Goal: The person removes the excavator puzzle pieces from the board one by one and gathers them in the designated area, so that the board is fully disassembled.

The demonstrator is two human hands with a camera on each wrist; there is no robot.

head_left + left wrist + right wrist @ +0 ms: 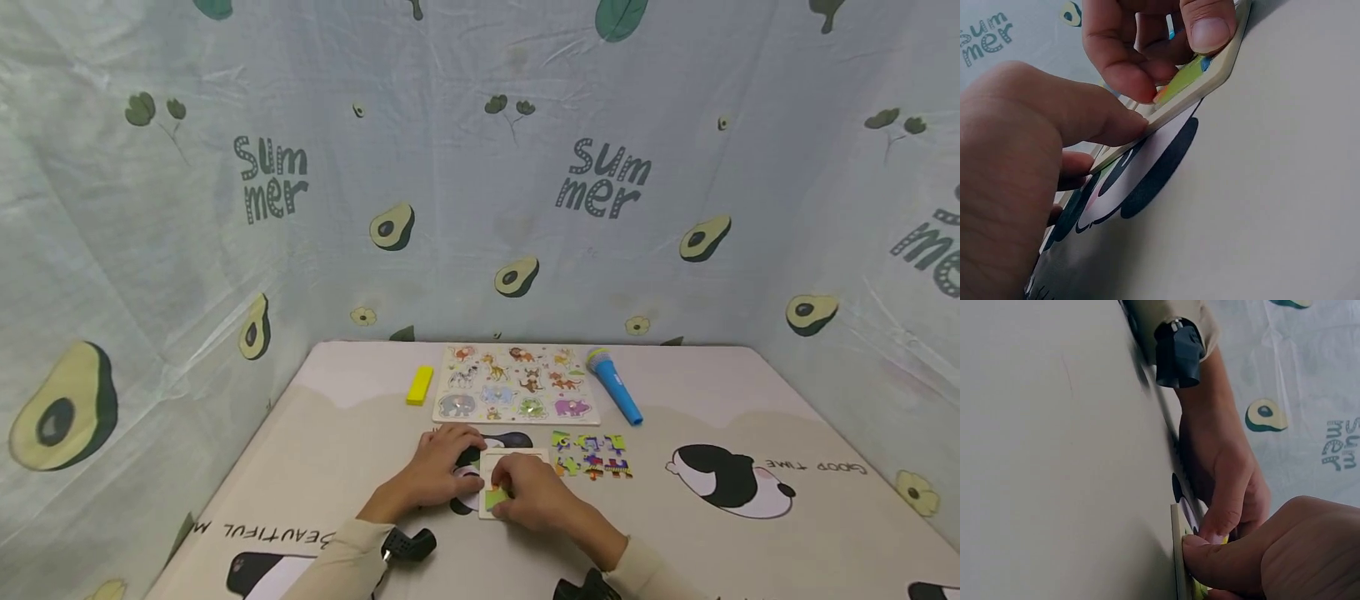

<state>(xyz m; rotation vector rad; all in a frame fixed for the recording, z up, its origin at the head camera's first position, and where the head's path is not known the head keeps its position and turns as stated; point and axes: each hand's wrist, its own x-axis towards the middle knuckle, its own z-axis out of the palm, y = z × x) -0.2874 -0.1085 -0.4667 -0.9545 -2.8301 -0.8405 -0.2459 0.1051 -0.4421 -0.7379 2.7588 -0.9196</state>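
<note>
A small pale wooden puzzle tray [491, 461] lies on the table before me, with green puzzle pieces [492, 498] in its near left corner. My left hand [441, 467] rests against the tray's left side, thumb tip on its edge and fingers farther along, as the left wrist view shows. Over the tray, my right hand [531, 492] has thumb and index finger curled onto a green piece [1185, 81] at the corner, pinching it close to the rim. The right hand hides much of the tray in the head view.
Several loose colourful jigsaw pieces [592, 465] lie right of the tray. Behind stands a flat animal peg puzzle board [517, 421], with a yellow block [419, 386] at its left and a blue toy microphone [617, 390] at its right. A printed curtain [450, 167] encloses the table.
</note>
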